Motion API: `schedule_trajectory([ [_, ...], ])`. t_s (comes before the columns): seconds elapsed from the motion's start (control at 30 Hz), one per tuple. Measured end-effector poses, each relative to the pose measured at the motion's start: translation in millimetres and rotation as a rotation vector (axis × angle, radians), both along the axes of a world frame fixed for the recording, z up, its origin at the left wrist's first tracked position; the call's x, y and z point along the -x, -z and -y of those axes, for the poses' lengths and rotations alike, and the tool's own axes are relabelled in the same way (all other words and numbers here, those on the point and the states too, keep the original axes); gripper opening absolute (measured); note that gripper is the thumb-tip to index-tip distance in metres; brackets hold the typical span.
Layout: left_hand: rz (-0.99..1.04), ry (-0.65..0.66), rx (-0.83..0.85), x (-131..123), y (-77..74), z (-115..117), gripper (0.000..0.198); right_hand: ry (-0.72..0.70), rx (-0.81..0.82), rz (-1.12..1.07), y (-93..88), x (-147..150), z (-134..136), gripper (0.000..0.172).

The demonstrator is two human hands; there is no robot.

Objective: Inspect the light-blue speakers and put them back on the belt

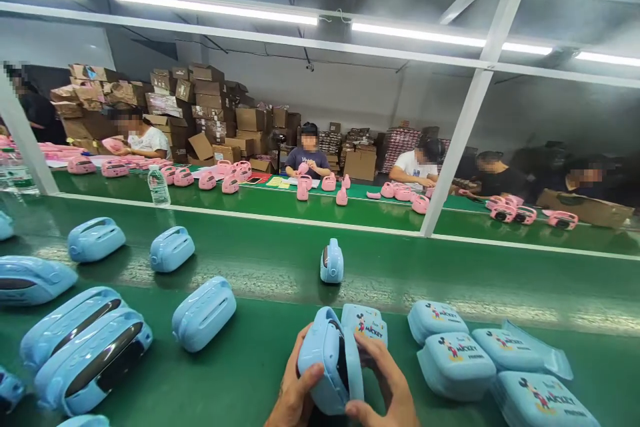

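Low in the middle of the head view, my left hand (296,383) is closed around a light-blue plastic portable-speaker-shaped case (320,353) with a top handle. Closed on a thin blue cover (355,368), my right hand (387,380) holds it against the case's right side. A dark glossy part shows in the gap between the two. Just behind my right hand lies a blue Mickey-printed cover (367,321). More of these printed covers (456,363) lie grouped to the right, one by a clear plastic piece (557,357).
Several blue cases (205,313) stand on the green bench at left, and one blue case (332,261) stands ahead. A white upright post (460,127) and a bottle (159,185) are beyond. Across, several people sit behind pink cases (303,188), with cartons (250,120) stacked behind.
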State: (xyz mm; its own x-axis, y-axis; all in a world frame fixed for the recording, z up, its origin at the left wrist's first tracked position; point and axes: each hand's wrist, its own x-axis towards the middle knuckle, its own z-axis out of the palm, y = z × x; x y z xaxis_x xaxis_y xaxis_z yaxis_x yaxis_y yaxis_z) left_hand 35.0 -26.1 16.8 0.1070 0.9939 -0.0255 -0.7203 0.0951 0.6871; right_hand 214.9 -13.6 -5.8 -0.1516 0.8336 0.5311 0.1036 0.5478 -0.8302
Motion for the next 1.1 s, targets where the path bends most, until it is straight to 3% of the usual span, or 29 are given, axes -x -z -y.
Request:
schedule_trajectory([
  [0.17,-0.064,-0.043,0.088,1.8,-2.5,6.3,0.079,0.098,-0.146,0.167,-5.3,4.9,8.9,0.075],
  [0.57,-0.050,-0.079,0.235,-2.0,1.6,8.8,0.087,0.171,-0.096,0.183,-9.9,13.9,15.7,0.075],
  [0.73,-0.092,-0.061,0.155,-3.7,-3.0,8.2,0.087,0.182,-0.056,0.231,-1.7,12.5,16.8,0.079],
  [0.9,-0.101,-0.006,0.043,-3.8,-7.0,6.1,0.112,0.161,-0.050,0.245,1.4,9.7,17.8,0.086],
  [0.97,-0.095,0.005,0.098,-0.8,-5.7,4.4,0.108,0.113,-0.068,0.231,-4.8,6.8,19.1,0.083],
  [1.1,0.027,0.151,0.351,5.6,-2.5,0.4,0.079,-0.039,-0.058,0.282,-22.1,-1.4,21.0,0.064],
])
